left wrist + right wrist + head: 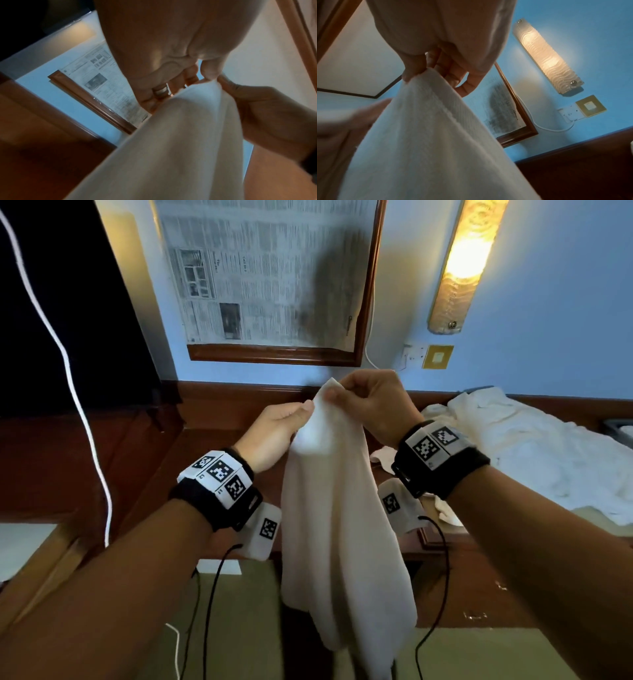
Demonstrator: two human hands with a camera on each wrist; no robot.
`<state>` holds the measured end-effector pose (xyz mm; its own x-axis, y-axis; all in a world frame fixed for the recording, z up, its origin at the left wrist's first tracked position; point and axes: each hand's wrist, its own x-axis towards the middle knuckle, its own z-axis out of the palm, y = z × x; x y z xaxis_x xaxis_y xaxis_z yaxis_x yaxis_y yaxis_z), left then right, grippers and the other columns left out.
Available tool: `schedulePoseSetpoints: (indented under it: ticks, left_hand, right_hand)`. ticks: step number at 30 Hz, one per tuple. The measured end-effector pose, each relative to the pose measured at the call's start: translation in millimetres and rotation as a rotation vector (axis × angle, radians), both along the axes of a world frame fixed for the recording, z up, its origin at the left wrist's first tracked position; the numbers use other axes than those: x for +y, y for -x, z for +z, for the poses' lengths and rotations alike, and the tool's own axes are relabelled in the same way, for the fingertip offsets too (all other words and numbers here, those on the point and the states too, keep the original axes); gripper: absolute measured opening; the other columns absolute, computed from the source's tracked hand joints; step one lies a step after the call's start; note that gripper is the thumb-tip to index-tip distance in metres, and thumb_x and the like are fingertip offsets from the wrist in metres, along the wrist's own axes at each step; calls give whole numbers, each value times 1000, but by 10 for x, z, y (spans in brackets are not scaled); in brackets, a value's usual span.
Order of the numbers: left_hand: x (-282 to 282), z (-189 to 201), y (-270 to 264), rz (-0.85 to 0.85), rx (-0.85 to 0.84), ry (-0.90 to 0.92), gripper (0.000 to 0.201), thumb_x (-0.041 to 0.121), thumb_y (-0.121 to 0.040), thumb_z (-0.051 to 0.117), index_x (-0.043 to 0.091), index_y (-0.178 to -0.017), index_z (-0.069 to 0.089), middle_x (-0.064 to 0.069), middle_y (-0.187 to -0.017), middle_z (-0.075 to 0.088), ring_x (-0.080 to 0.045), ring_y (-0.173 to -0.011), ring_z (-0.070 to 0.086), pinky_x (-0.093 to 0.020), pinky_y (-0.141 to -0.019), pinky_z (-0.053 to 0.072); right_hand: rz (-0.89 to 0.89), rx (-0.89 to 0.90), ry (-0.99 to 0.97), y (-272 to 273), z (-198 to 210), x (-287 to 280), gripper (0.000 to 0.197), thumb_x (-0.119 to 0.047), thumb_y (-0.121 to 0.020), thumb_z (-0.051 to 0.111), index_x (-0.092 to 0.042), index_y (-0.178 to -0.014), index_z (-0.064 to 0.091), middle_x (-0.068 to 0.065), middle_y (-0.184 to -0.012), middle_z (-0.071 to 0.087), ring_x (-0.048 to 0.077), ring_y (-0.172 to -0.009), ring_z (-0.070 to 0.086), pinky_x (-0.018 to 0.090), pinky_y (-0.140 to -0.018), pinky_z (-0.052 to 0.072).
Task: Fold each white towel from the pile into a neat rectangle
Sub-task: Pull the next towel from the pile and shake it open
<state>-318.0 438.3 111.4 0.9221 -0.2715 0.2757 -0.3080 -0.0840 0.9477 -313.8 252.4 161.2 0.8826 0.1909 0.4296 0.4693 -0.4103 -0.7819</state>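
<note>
Both forearms are raised in front of the body, wrists banded with black straps. The left hand (274, 429) pinches the white towel (339, 525) near its top edge, thumb on the cloth; the right hand (373, 402) pinches the top corner just beside it. The towel hangs long and loose between the arms. Beyond, more white towels lie in a rumpled pile (534, 453) on the dark wooden table (219, 446). On the blue wall hang a newspaper-covered frame (270, 275) and a lit wall lamp (466, 261).

Black wristbands (219, 501) with checkered markers, perhaps a ring (161, 90).
</note>
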Motion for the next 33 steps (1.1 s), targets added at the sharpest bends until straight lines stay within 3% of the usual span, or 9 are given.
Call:
schedulePoseSetpoints:
  ticks: [3,6,10,13,18,23,27,29,33]
  left_hand:
    - [-55,-232,-9,-24,21,-4,49,35,-103,54,-11,-87,62,-14,-85,67,-21,-78,61,-32,-72,50]
    - [-120,-492,18,-111,115,15,60,58,-78,74,1,-94,68,-17,-96,73,-29,-85,67,-45,-79,56]
    - [-190,-808,58,-218,221,-74,89,76,-53,80,7,-109,70,-11,-105,76,-23,-92,74,-34,-76,62]
    - [-212,-1014,28,-205,183,-147,88,81,-54,75,7,-101,71,-9,-96,76,-20,-83,72,-36,-71,59]
    - [-206,-938,-120,73,5,-184,57,57,-79,63,1,-82,65,-10,-71,61,-15,-65,53,-35,-62,41]
    - [-308,-534,-146,113,-150,-334,27,36,-86,61,14,-85,75,-6,-79,72,-27,-78,67,-47,-70,54]
    - [-401,-284,-37,111,-188,-311,20,32,-90,62,20,-86,77,2,-80,74,-17,-80,70,-44,-74,58]
    - [-378,-273,19,162,-202,-241,19,35,-91,64,21,-85,77,4,-77,73,-16,-75,68,-44,-72,57]
    - [-184,-485,118,151,-48,-7,28,41,-87,72,13,-81,72,-27,-82,67,-36,-67,59,-46,-65,51]
  right_hand:
    - [-80,-68,26,-20,98,-143,25,-33,-90,72,-9,-81,74,5,-76,70,4,-67,58,27,-62,50]
    - [-130,-126,-1,-40,181,-318,18,-29,-91,71,-16,-79,71,-11,-68,62,-5,-60,53,14,-59,43]
    - [-228,-191,16,-96,177,-590,19,-30,-94,66,-14,-86,70,5,-80,67,6,-68,55,23,-65,47]
    - [-298,-202,49,-120,111,-744,11,-27,-97,61,-21,-90,66,-1,-82,64,11,-73,55,25,-68,47]
    - [-332,-126,154,-123,-14,-897,3,-24,-95,62,-25,-93,65,-2,-94,67,17,-89,63,31,-83,51]
    - [106,93,586,115,-133,-590,4,-21,-89,72,-25,-91,71,-10,-132,55,-3,-102,54,13,-83,43]
    - [137,64,600,132,-497,-338,9,-16,-83,76,-14,-91,74,-5,-103,64,14,-87,60,33,-82,49]
    - [98,3,541,90,-531,-317,5,-15,-84,74,-18,-83,69,-8,-87,60,11,-77,56,29,-75,46]
    - [-30,-190,393,1,-451,-282,8,-8,-84,70,-9,-78,65,-3,-78,57,12,-67,49,20,-68,37]
